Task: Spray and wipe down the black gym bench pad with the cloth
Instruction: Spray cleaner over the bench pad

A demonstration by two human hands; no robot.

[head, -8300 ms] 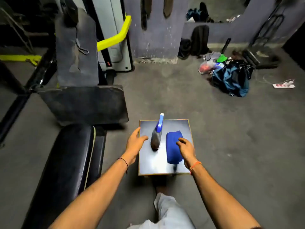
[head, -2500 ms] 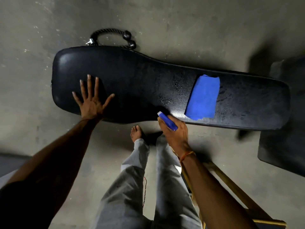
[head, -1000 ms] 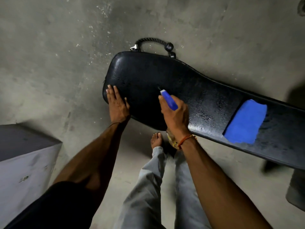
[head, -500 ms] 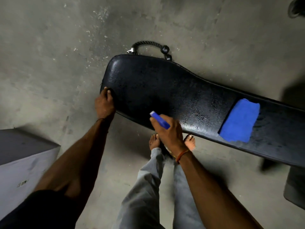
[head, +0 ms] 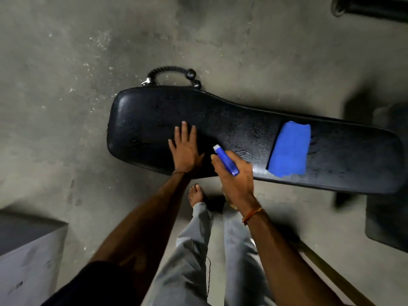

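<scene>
Dim light, wet glints on the bench pad (head: 247, 133); corners blur and bow (wide lens), heavy shadows right.

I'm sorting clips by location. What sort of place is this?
Probably a gym: a long black padded bench, a rope handle with a clip, of the cable-machine kind, just beyond it, and a bare concrete floor.

One head-worn wide-angle camera is looking almost straight down over the standing person's own legs (head: 194, 257), facing the concrete floor (head: 66, 107). The black bench pad (head: 242, 120) is lying near, crossing mid-frame and spanning most of its width.
</scene>
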